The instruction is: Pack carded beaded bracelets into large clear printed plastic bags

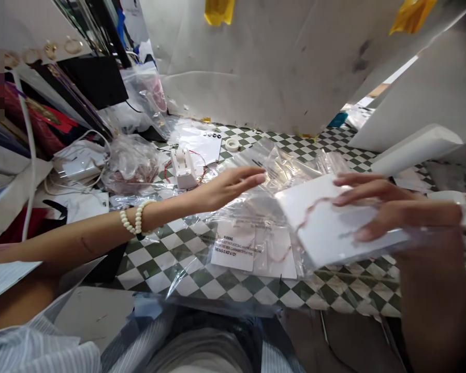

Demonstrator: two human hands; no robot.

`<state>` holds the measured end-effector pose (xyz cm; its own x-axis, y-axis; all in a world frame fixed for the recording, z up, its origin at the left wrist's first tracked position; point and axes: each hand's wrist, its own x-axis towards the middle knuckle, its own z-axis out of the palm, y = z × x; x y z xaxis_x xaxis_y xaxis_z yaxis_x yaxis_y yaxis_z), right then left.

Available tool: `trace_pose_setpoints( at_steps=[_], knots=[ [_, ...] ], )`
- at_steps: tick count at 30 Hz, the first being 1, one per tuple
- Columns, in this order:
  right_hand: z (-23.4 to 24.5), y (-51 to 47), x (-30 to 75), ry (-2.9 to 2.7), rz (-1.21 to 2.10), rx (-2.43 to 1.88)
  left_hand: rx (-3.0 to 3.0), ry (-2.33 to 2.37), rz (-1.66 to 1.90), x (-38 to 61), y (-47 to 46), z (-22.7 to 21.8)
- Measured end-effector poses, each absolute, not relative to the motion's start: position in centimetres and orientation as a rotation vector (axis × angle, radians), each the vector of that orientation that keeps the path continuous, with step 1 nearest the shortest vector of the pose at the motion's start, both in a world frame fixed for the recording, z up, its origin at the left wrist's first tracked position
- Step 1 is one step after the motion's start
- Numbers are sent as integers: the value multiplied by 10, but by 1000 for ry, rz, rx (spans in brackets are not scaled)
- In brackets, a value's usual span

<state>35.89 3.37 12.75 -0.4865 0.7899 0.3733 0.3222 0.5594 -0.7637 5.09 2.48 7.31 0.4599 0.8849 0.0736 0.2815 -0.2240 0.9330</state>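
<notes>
My right hand (396, 207) grips a white card (326, 223) inside a clear plastic bag, with a thin reddish cord lying across the card. My left hand (233, 189) stretches out flat above a heap of clear plastic bags (279, 173), its fingertips close to the card but apart from it. It holds nothing. A printed white warning label (233, 246) shows through a bag below that hand. A white beaded bracelet (136, 220) circles my left wrist.
The bags lie on a green-and-white checkered floor (171, 254). Beyond them are a small white device with red wires (186, 168), a tape roll (232, 144), and a white card with black dots (204, 142). Crumpled bags and white cables (79, 160) pile up at left; white panels (264, 57) stand behind.
</notes>
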Motion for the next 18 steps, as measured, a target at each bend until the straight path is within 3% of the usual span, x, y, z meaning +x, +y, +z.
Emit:
trace_pose_setpoints(
  at_steps=[3,7,12,15,18],
  knots=[
    [124,31,327,-2258,871,-532,1378,783,607,73,16,82],
    [115,30,321,-1933,874,-875,1143,917,770,80,5,78],
    [93,21,322,-1442,1569,-1215,1022,928,929,85,-4,66],
    [88,21,320,-1466,1455,-1248,1295,897,848,81,1,59],
    [93,38,327,-1476,1225,-1230,1846,1151,762,60,16,51]
  ],
)
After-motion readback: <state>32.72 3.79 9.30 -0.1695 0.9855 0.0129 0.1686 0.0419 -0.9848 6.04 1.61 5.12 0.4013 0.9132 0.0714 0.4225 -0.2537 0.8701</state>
